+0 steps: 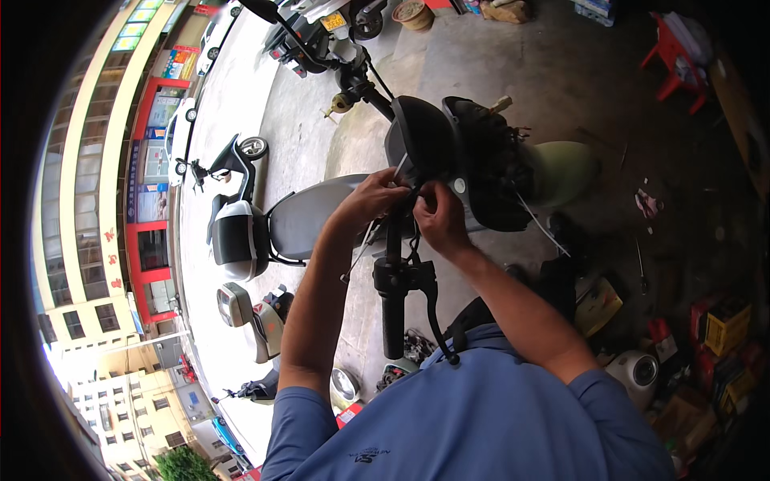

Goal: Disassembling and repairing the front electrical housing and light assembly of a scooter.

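Both hands meet at the middle of a scooter's black handlebar (394, 236), just below a black front cowl (425, 136). My left hand (374, 197) is closed in a pinch beside the bar. A thin white strip (400, 166) shows at its fingertips. My right hand (440, 215) is closed too, its fingertips pressed together near dark wires (414, 240). What either pinch holds is hidden by the fingers. Nearer to me are a black grip (393, 325) and a brake lever (433, 309). Another thin white strip (541, 224) sticks out on the right.
Beyond my left arm stretch the grey seat (313, 216) and a rear box (241, 240). Other scooters (241, 168) stand farther left. On the right are a red stool (674, 64), a screwdriver (642, 268) on the floor, and a yellow bin (727, 327) among clutter.
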{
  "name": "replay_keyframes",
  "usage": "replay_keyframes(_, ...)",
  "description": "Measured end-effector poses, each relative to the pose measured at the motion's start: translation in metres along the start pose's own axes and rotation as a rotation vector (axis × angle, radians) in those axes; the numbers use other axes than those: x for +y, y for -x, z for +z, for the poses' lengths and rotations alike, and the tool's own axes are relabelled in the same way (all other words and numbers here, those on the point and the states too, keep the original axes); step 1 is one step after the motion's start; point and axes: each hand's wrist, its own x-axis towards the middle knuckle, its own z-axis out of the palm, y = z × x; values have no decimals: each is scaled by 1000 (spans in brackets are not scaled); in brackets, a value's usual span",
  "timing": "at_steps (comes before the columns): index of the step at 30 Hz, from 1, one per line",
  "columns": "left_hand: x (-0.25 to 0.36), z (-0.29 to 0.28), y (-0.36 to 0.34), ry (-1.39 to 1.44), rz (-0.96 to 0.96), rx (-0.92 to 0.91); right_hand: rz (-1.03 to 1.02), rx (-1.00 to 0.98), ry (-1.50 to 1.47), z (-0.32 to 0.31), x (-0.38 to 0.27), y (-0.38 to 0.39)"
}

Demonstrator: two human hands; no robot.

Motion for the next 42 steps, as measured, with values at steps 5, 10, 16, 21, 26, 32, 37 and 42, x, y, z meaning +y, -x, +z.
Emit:
replay_keyframes(5,-2,-11,-1,11,-47,-21,125,-2,-251,10,5,-3)
replay_keyframes(10,-10,-6,-2,38,-53,-28,-27,-30,-144,2,8,-1)
replay_keyframes(16,-6,5,14,4,2,113,233,-124,-426,-9,17,11)
replay_keyframes(21,-9,18,54,266,49,307,391,-76,-324,-39,26,22)
replay_keyframes(26,6,23,91,423,131,318,495,-193,-411,-51,-14,12)
replay_keyframes(32,20,36,106,257,254,190,818,-423,-666,-41,-62,-5)
replay_keyframes(37,15,38,111,365,261,141,941,-496,-641,-32,-64,-5)
replay_keyframes(42,-25,36,104,520,453,385,983,-444,-657,-32,-63,-8)
